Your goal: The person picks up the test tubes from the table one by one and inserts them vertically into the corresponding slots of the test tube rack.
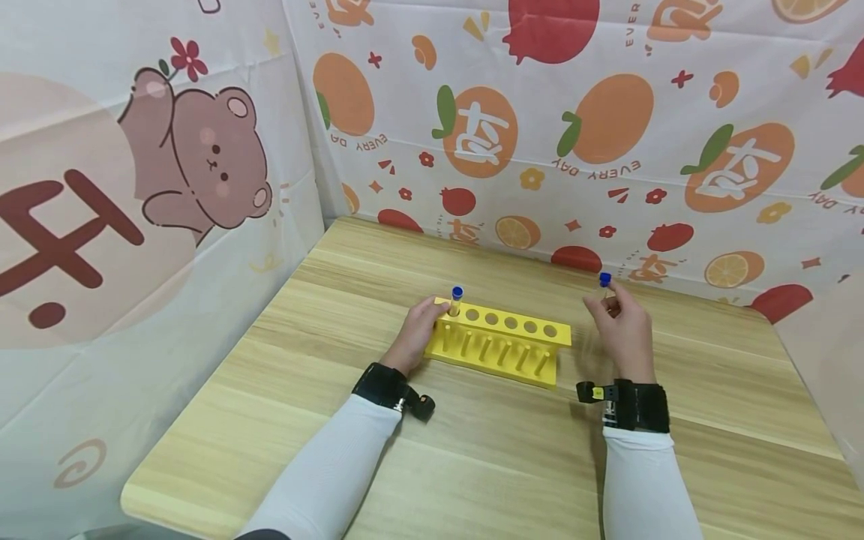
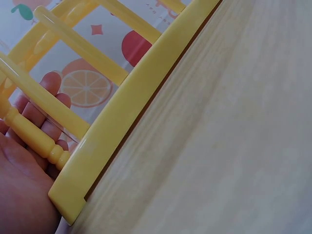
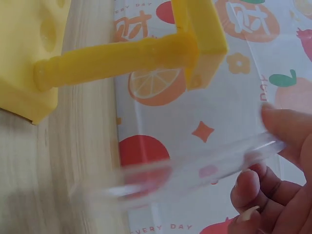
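Note:
A yellow test tube rack (image 1: 496, 367) with a row of round holes stands on the table. One clear test tube with a blue cap (image 1: 457, 292) sits upright in its leftmost hole. My left hand (image 1: 416, 330) grips the rack's left end; in the left wrist view, fingers (image 2: 51, 83) curl behind the end post (image 2: 34, 134). My right hand (image 1: 624, 330) pinches a second test tube near its blue cap (image 1: 604, 278), to the right of the rack and apart from it. In the right wrist view this clear tube (image 3: 180, 173) is blurred, its cap out of sight.
The wood-grain table (image 1: 513, 465) carries the rack. A fruit-print curtain (image 1: 540, 127) hangs along its far edge, and a bear-print sheet (image 1: 223, 300) hangs on the left. Black camera straps (image 1: 651, 405) circle both wrists.

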`<control>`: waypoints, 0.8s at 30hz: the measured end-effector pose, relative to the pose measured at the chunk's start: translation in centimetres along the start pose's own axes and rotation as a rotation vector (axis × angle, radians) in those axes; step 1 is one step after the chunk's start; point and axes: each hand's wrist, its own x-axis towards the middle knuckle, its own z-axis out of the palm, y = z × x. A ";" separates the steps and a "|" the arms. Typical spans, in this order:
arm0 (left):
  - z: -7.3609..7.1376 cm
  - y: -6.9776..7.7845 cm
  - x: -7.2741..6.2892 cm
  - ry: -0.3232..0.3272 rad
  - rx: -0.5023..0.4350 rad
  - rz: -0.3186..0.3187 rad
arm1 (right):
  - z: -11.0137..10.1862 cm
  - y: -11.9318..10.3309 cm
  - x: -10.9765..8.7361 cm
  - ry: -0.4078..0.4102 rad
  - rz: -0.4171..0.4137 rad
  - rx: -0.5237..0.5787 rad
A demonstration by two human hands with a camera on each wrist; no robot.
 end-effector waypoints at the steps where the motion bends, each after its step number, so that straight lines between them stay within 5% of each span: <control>1: 0.0 0.0 0.0 -0.002 -0.004 -0.003 | 0.0 0.0 0.0 -0.001 0.004 0.003; 12: 0.0 0.0 0.0 -0.007 -0.025 -0.008 | -0.2 -0.8 -0.5 0.041 0.005 0.102; 24: 0.0 -0.1 0.1 -0.013 -0.013 -0.002 | -0.7 -2.7 -0.5 0.114 -0.171 0.063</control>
